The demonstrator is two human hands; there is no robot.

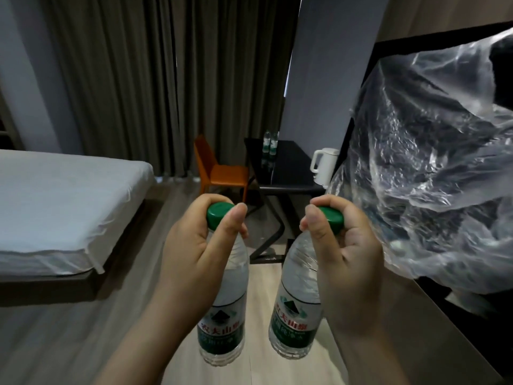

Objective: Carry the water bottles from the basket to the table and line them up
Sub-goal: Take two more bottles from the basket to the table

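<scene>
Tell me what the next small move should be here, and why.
Probably step forward toward the dark table. The left hand grips the left bottle at its green cap, the right hand grips the right bottle likewise, both hanging above the floor. Two standing bottles already wait on the far table, so these likely belong beside them.

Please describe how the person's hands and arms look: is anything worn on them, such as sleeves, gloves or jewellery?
Nothing worn shows. The left hand and the right hand have no glove, ring or watch. The left forearm and the right forearm are bare as far as the picture reaches, with no sleeve. The fingers have short, unpainted nails.
</scene>
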